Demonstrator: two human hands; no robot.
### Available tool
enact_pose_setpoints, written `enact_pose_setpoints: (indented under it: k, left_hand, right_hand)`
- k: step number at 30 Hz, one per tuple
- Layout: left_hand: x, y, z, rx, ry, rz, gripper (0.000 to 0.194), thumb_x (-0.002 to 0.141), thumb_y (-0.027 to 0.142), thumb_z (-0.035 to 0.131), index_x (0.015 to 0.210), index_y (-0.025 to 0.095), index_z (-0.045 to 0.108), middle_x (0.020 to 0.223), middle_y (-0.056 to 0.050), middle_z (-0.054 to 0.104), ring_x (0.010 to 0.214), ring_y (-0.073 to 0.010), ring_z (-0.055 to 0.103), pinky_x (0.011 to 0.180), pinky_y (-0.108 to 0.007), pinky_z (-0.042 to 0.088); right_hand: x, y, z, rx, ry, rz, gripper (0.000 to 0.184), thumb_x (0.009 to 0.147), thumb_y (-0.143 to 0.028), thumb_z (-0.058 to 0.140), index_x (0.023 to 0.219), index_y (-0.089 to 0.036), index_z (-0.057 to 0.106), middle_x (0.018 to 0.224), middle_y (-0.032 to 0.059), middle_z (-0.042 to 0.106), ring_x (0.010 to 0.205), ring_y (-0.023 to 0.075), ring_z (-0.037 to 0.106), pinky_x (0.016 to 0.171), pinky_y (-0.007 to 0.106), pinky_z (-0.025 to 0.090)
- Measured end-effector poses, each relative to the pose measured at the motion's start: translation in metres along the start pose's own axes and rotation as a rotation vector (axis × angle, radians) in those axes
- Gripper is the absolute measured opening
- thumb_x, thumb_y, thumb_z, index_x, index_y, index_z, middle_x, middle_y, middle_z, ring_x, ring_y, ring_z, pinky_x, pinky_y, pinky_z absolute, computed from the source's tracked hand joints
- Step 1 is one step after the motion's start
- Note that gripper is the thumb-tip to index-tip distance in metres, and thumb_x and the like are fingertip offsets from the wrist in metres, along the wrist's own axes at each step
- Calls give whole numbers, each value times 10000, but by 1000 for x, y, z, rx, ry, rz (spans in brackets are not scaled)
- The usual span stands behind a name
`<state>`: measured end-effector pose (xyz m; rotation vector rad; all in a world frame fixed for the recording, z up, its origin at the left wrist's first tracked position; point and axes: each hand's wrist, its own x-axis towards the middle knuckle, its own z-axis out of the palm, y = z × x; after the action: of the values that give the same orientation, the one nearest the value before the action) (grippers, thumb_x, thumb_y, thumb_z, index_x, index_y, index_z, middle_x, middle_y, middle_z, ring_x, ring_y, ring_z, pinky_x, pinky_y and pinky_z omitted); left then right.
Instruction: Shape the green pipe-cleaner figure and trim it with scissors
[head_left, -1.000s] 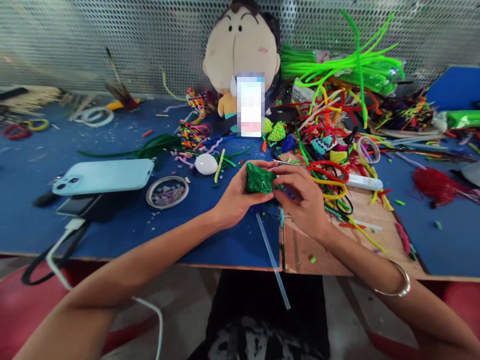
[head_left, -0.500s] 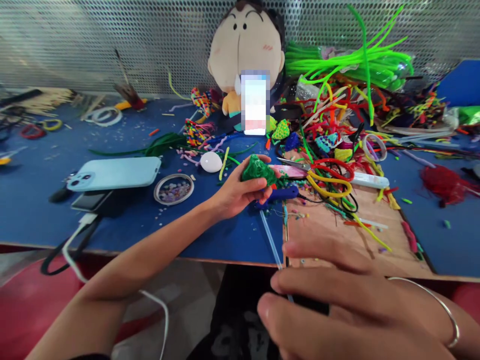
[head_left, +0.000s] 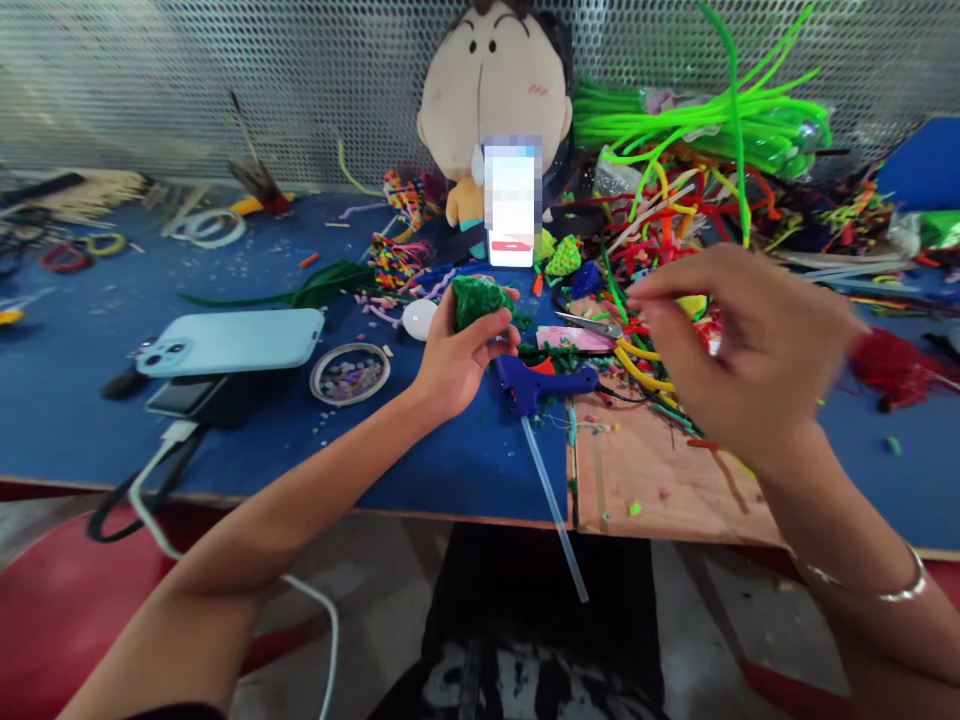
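Note:
My left hand [head_left: 450, 365] is closed round a rounded dark green lump [head_left: 478, 303] with a fuzzy, textured surface, thumb on the near side. A white egg-shaped piece [head_left: 419, 320] sits just behind the fingers. Raised over the right side of the table, my right hand [head_left: 750, 350] is slightly blurred. Its thumb and forefinger come together in a pinch, and I cannot make out anything between them. Below and between the hands lies a blue glue gun [head_left: 551, 383] with a clear glue stick [head_left: 555, 510] reaching past the table edge. Scissors [head_left: 592, 324] with red and yellow handles lie partly behind my right hand.
A light blue phone [head_left: 232, 338] and a round dish of beads [head_left: 350, 374] lie to the left. A lit phone [head_left: 511, 215] leans against a plush doll [head_left: 491, 90]. Bright green pipe cleaners [head_left: 697, 115] are heaped at the back right, above a wooden board [head_left: 660, 490].
My right hand has risen from the near edge to above the board, its fingers drawing from stretched out into a pinch. My left hand has shifted slightly left with the green lump.

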<state>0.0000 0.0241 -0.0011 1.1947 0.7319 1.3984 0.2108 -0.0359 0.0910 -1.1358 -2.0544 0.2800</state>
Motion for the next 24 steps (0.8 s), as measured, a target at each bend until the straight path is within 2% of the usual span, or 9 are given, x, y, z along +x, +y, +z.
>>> enact_pose_setpoints:
  k: [1, 2, 5, 8, 10, 12, 17, 20, 24]
  left_hand:
    - [1, -2, -2, 42, 12, 40, 361, 740, 336, 728, 1015, 284, 498, 1074, 20, 658, 656, -79, 646, 586, -262, 540]
    - [2, -3, -4, 76, 19, 70, 368, 752, 333, 715, 1041, 298, 490, 1121, 18, 647, 673, -82, 653, 597, -265, 544]
    - [3, -7, -7, 142, 15, 142, 412, 764, 333, 709, 1096, 317, 466, 1206, 2, 609, 709, -91, 663, 603, -262, 545]
    - [2, -8, -6, 185, 4, 199, 446, 752, 328, 729, 1103, 302, 455, 1198, -18, 599, 701, -96, 652, 579, -255, 536]
    - [1, -9, -4, 220, 22, 236, 452, 740, 324, 745, 1085, 286, 456, 1153, -23, 607, 678, -97, 634, 568, -255, 529]
    - [-2, -8, -1, 286, 44, 276, 447, 732, 330, 759, 1062, 267, 463, 1104, -28, 613, 700, -109, 625, 589, -267, 534]
    - [-6, -4, 1, 473, 62, 390, 419, 734, 319, 769, 1042, 240, 497, 1067, -37, 610, 871, -156, 620, 769, -333, 551]
    - [-5, -8, -3, 453, 120, 380, 396, 778, 294, 724, 1092, 255, 485, 1125, -41, 590, 879, -148, 614, 792, -334, 550]
    - [0, -17, -9, 414, 197, 377, 418, 783, 270, 698, 1123, 300, 458, 1142, -13, 561, 839, -129, 613, 733, -296, 556]
  right_hand:
    - [8, 15, 6, -92, 29, -48, 122, 892, -244, 516, 882, -287, 630, 923, 32, 707, 905, 229, 667, 840, 414, 532]
    - [15, 31, 12, -164, -62, -92, 108, 862, -217, 545, 872, -265, 643, 889, 31, 712, 849, 230, 669, 780, 403, 532]
    - [22, 70, 32, -373, -359, -81, 174, 842, -163, 540, 944, -171, 680, 957, 103, 719, 904, 267, 668, 784, 401, 517]
    - [19, 92, 39, -598, -437, 12, 353, 881, -155, 468, 1201, -142, 617, 1055, 164, 689, 978, 301, 652, 801, 411, 503]
    - [15, 96, 34, -718, -438, 99, 418, 883, -182, 470, 1290, -135, 555, 1083, 189, 663, 983, 326, 647, 781, 421, 503]
    - [12, 96, 25, -793, -478, 167, 416, 882, -209, 474, 1281, -122, 550, 1068, 204, 647, 958, 352, 648, 741, 428, 504]
    - [8, 91, 15, -888, -595, 239, 449, 822, -143, 484, 1268, -103, 520, 1098, 239, 610, 937, 387, 648, 655, 398, 483]
    - [9, 92, 18, -899, -606, 316, 439, 813, -133, 468, 1249, -94, 504, 1074, 251, 612, 891, 373, 654, 615, 367, 451]
    - [12, 97, 21, -868, -636, 386, 456, 805, -143, 458, 1260, -113, 460, 1009, 207, 646, 884, 338, 650, 609, 322, 408]
